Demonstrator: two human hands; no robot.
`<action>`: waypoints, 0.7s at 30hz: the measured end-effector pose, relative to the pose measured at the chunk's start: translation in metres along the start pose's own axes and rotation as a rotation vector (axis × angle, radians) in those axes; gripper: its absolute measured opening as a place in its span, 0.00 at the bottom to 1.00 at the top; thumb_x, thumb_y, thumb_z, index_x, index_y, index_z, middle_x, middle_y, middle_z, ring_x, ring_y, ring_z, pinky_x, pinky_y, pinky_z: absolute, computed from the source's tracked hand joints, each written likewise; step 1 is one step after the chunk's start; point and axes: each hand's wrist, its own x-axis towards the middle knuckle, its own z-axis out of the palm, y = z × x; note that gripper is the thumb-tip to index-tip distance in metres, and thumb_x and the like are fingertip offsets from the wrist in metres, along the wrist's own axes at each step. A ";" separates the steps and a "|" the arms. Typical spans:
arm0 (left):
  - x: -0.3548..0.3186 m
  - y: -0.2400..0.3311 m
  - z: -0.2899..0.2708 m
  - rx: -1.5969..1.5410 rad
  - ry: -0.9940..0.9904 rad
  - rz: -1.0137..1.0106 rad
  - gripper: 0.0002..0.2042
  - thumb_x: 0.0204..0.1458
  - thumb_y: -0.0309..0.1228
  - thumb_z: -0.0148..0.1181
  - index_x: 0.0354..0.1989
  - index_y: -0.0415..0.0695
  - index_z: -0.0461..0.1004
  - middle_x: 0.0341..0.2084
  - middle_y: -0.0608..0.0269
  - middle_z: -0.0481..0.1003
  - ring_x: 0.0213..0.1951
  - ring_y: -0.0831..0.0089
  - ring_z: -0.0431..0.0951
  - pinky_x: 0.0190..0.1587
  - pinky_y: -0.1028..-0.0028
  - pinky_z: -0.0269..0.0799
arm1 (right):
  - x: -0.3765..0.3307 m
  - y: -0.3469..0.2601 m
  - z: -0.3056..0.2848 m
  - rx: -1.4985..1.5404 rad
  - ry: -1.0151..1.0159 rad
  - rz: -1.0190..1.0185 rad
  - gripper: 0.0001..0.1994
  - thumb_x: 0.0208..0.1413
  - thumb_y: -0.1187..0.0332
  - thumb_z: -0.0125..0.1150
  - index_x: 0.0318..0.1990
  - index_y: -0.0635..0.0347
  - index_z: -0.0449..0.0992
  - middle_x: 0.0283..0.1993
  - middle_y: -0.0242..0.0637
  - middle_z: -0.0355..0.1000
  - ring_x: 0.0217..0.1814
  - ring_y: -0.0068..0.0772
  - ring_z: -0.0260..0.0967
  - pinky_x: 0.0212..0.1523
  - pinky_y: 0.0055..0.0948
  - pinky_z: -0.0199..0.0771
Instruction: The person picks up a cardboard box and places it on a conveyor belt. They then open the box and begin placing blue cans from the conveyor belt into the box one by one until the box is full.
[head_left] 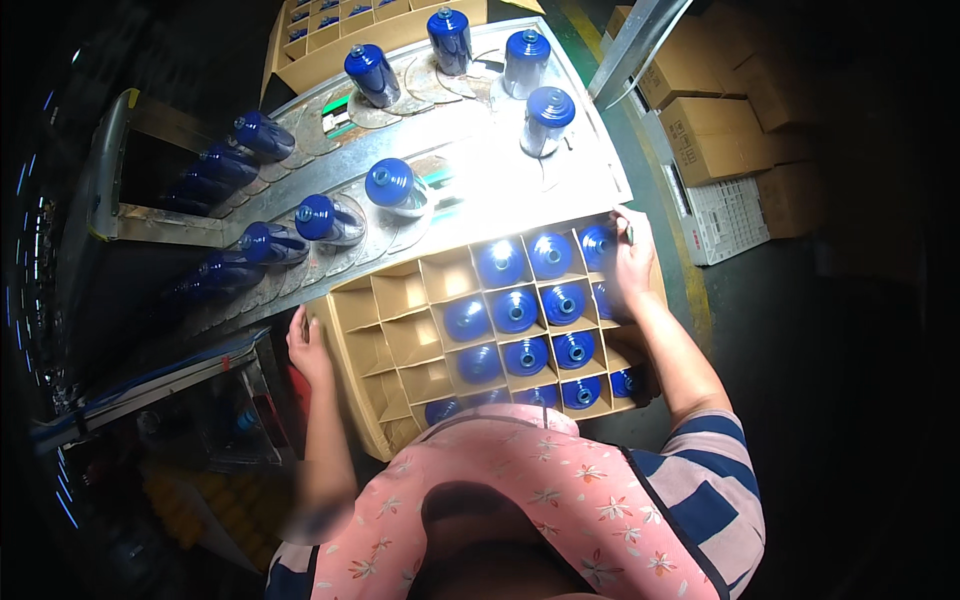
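A cardboard box (352,385) with a grid of dividers stands in front of my body. Blue glass bottles (515,311) fill many cells in its middle and right, while several cells at the left hold none. My left hand (309,345) is beside the box's left wall, fingers stretched and apart, with nothing seen in it. At the far right corner, my right hand (634,258) bends its fingers at the box's edge and partly covers the bottles there. A small dark spot shows between those fingers; I cannot make out what it is.
Beyond the box, a conveyor (290,230) of overlapping plates carries upright blue bottles (389,184) round a bright metal table (590,165). Another divided carton (400,42) stands at the back. Closed cartons (715,140) are stacked at the right, beside a white crate (728,220).
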 end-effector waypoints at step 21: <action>-0.124 -0.030 -0.005 0.277 -0.094 -0.108 0.21 0.62 0.41 0.47 0.61 0.46 0.66 0.45 0.44 0.75 0.48 0.48 0.74 0.51 0.57 0.67 | -0.040 -0.114 0.068 -0.235 -0.668 0.031 0.21 0.46 0.58 0.66 0.49 0.53 0.76 0.39 0.48 0.78 0.43 0.50 0.76 0.45 0.42 0.75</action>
